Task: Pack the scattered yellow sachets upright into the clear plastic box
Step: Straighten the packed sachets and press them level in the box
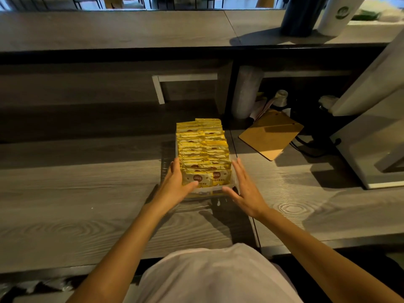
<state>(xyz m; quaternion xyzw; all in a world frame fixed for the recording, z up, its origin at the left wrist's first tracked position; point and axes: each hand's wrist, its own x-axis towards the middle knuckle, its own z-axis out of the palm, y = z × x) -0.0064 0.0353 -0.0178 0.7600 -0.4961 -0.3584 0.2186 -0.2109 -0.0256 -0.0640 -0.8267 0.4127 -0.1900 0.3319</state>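
Located at centre of the wood-grain counter (pixel 76 193): clear plastic box (pixel 213 193), long side running near to far. Packed with yellow sachets (pixel 203 149), standing upright in two side-by-side rows, faces toward the near end, tops above the rim. Recorded at the near left corner: left hand (pixel 175 184), fingers straight and together along the left wall, thumb laid across the face of the nearest sachet. Recorded at the near right corner: right hand (pixel 246 189), fingers straight and slightly apart alongside the right wall, thumb pointing toward the near wall; contact with the box not determinable. Both hands flat and uncurled, flanking the near end of the box. Right of the box and somewhat farther: brown board (pixel 271 134) with rounded corners, lying flat at an angle. Beyond it, beneath the raised ledge: wrapped stack of clear cups (pixel 246 92), upright. On the raised ledge, far right: dark tumbler (pixel 299 16) and white cup with green logo (pixel 338 14), side by side. At the right edge: white machine (pixel 376 136). At the near edge: white shirt (pixel 214 276).
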